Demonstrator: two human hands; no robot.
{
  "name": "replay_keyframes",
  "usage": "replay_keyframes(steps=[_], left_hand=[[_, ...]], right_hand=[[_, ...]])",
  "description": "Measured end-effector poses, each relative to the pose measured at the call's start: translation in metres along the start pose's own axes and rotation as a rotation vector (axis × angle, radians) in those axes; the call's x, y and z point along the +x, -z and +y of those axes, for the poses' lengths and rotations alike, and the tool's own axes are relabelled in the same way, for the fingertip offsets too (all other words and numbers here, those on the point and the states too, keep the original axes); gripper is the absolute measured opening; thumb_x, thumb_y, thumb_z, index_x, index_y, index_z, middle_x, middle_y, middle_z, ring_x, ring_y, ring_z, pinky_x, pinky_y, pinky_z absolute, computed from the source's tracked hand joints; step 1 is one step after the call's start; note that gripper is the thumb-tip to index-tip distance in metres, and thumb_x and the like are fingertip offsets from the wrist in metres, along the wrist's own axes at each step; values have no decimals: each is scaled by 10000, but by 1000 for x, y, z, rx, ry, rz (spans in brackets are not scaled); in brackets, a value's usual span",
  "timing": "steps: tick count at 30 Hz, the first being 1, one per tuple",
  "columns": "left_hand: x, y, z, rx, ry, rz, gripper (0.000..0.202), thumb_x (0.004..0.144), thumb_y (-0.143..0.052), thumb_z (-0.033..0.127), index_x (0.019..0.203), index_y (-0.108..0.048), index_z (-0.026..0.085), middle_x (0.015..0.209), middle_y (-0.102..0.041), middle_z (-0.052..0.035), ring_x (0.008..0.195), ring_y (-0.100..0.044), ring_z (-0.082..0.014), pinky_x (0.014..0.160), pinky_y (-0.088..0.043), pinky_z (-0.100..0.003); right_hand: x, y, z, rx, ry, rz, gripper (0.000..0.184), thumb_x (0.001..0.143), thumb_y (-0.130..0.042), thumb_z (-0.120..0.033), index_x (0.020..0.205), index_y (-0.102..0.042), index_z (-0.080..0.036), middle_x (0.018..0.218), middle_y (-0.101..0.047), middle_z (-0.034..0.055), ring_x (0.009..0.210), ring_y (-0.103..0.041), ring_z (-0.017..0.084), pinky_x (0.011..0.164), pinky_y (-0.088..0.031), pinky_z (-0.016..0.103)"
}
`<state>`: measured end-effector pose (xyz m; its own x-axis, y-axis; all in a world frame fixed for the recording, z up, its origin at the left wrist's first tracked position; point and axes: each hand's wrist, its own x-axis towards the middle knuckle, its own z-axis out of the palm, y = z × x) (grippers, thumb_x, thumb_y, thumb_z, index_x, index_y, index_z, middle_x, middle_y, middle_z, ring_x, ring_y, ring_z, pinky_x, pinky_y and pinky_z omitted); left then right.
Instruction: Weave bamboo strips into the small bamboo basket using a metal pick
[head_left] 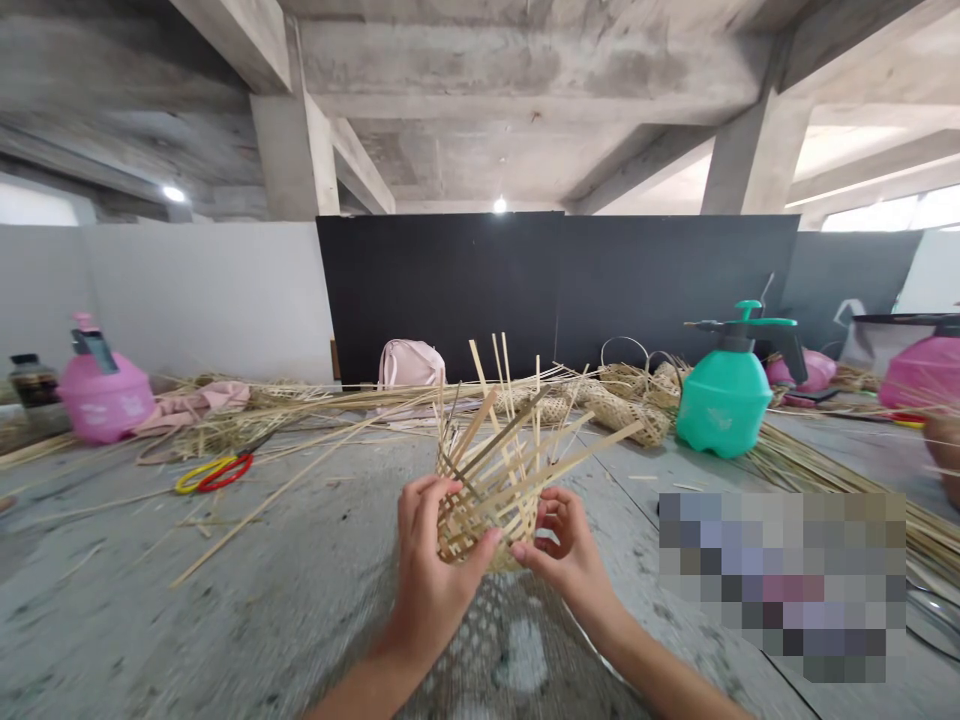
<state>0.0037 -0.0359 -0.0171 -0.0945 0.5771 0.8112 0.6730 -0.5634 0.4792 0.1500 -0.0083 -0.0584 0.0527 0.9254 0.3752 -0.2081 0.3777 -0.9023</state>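
Observation:
A small half-woven bamboo basket (491, 485) with loose strips sticking up and to the right is held above the grey table (300, 600). My left hand (431, 560) grips its left side, thumb pressed on the lower weave. My right hand (562, 545) holds its right side, fingers curled around a strip at the base. A woven mat piece (510, 640) lies blurred under my wrists.
Bamboo strips (300, 410) are scattered across the table. Yellow and red scissors (214, 472) lie at left, a pink spray bottle (105, 395) at far left. A green spray bottle (724, 395) stands right, woven pieces (622, 405) beside it, a pink bag (409, 365) behind.

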Motion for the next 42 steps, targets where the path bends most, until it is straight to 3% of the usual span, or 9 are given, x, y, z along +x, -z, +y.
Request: replay_keyframes(steps=[11, 14, 18, 36, 42], left_hand=[[-4, -1, -4, 8, -58, -22, 333, 736, -609, 195, 1026, -446, 209, 1028, -440, -70, 1008, -468, -226, 842, -439, -365], [-5, -4, -9, -23, -92, -30, 374, 759, -591, 184, 1081, -403, 214, 1088, -441, -85, 1066, -458, -228, 887, -421, -378], [-7, -5, -11, -16, -137, -12, 234, 772, -579, 177, 948, -431, 220, 1068, -461, -74, 1070, -475, -228, 883, -426, -376], [-7, -3, 2, -14, -54, -62, 95, 827, -487, 157, 882, -475, 233, 1016, -406, -54, 1045, -445, -192, 804, -455, -297], [-10, -5, -2, -15, -53, -47, 93, 824, -486, 174, 896, -463, 228, 1042, -413, -63, 1079, -426, -211, 873, -416, -354]], right_hand=[[0, -1, -2, 32, -55, -3, 565, 504, -787, -301, 926, -413, -274, 836, -469, -25, 776, -526, 170, 601, -484, 275], [-1, -2, -2, 11, -79, 64, 533, 519, -773, -310, 912, -416, -274, 798, -455, -37, 751, -524, 168, 589, -479, 271], [0, -2, -2, -8, -108, 144, 519, 522, -764, -304, 909, -420, -262, 754, -453, -46, 701, -515, 155, 595, -460, 267], [-6, -7, -6, -26, -40, 150, 514, 532, -753, -312, 923, -425, -250, 756, -428, -42, 679, -502, 142, 518, -456, 225], [-5, -8, -4, -29, -17, 158, 499, 548, -746, -337, 921, -427, -246, 762, -444, -33, 685, -516, 150, 522, -470, 238]])
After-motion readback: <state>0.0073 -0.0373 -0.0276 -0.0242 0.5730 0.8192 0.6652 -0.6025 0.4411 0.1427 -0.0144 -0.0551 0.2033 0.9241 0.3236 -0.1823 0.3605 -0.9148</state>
